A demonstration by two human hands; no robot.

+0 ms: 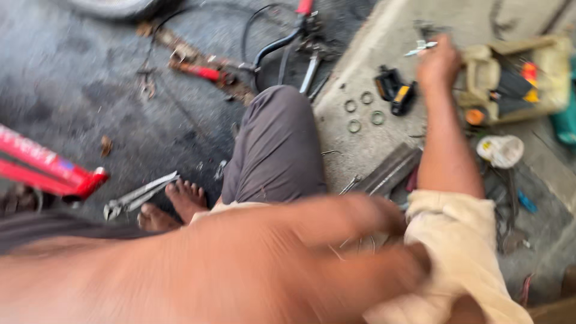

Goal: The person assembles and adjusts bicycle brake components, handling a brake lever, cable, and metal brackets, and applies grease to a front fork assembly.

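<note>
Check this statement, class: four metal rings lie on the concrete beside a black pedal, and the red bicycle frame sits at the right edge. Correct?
Not quite. The head view shows the red bicycle frame at the left edge. The four metal rings do lie on the concrete beside the black pedal.

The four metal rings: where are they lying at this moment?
In the head view, the four metal rings lie on the concrete slab, upper right of centre, beside the black and yellow pedals, below the right hand.

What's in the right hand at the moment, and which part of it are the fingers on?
The right hand holds a small silvery tool, its end sticking out past the fingers. Which part is gripped cannot be told; the blurred left hand shows nothing held.
</note>
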